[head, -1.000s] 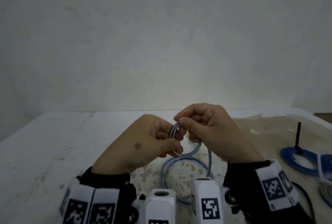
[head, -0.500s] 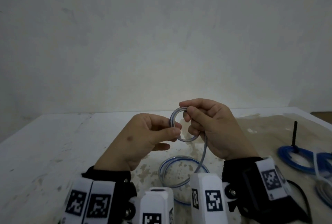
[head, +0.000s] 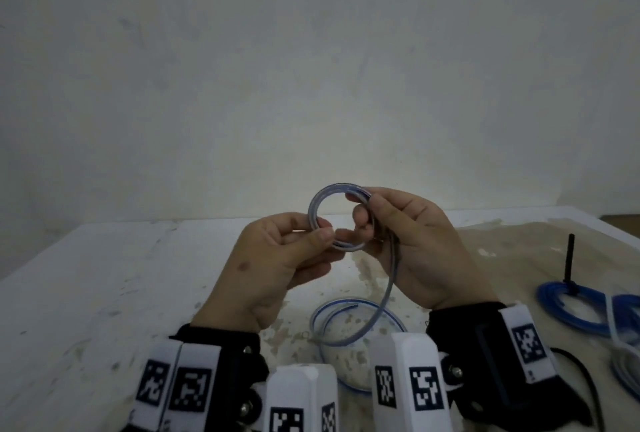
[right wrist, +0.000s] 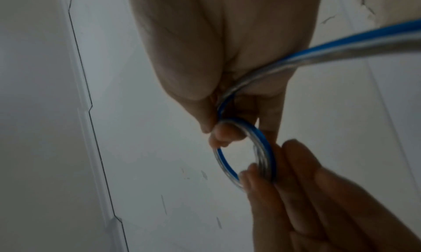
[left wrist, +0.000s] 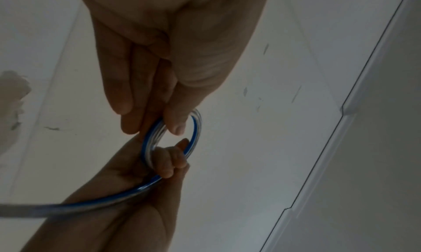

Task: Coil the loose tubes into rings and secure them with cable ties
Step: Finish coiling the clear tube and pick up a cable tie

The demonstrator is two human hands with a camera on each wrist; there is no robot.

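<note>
Left hand [head: 277, 258] up off the counter [head: 104, 293], thumb and fingers [left wrist: 175, 128] pinching the near-left edge of the small ring [head: 317, 204] of clear, blue-striped tube; several turns are stacked there, held together in that one pinch; to the right, the right hand [head: 415, 251] has its fingers curled through the ring's other side, and the tube's loose tail [head: 391, 287] runs down across that palm to the slack loops [head: 346, 307] lying on the counter below; far right, a finished blue coil [head: 571, 307] lies flat with a black cable tie [head: 569, 258] standing up from it. To do this turn well, I'd say: keep the left pinch firm so the stack can't spring open; let the right hand feed slack along the same circle, each turn sitting flush against the others; don't drag the tail tight, or the ring may kink.
</note>
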